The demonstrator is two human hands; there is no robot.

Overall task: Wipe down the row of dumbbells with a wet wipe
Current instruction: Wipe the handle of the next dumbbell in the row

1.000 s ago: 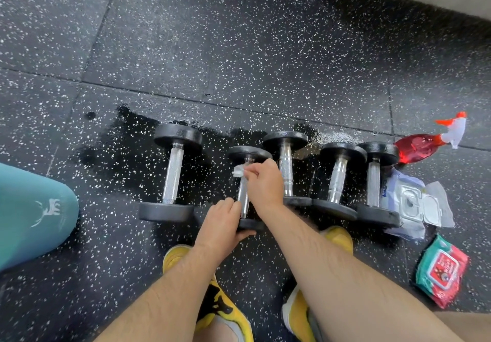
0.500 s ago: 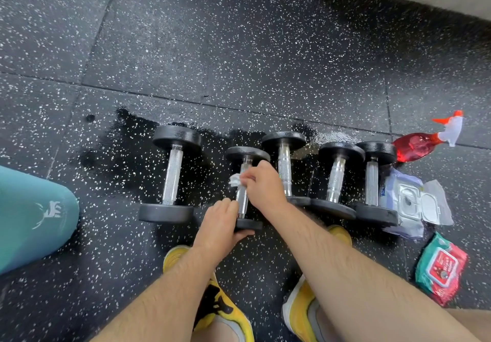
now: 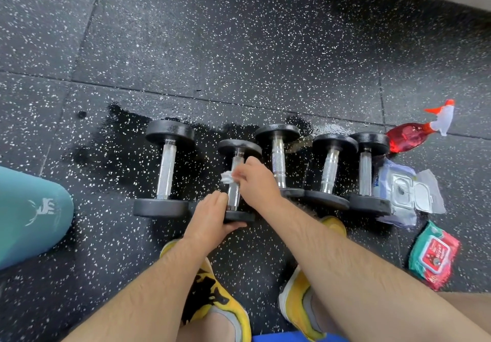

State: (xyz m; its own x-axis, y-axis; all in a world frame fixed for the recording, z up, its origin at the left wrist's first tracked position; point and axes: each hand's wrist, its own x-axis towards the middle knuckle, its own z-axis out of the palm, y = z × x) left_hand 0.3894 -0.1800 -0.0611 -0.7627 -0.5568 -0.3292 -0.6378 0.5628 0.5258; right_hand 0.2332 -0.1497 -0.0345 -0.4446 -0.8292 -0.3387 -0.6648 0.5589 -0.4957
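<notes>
Dumbbells, five in number, are laid side by side on the speckled black rubber floor, which is darkened with wet beneath them. The second dumbbell from the left, the smallest, is being handled. A crumpled white wet wipe is pinched against its steel handle by the curled fingers of the right hand, with the forearm stretched in from the lower right. The near plate of that dumbbell is gripped by the left hand: the fingers are laid close together over its top, the thumb is hooked along its near edge, and the wrist is kept straight. A red spray bottle is lying on its side past the right end of the row, and an opened wipe pack is seen just beside the last dumbbell.
</notes>
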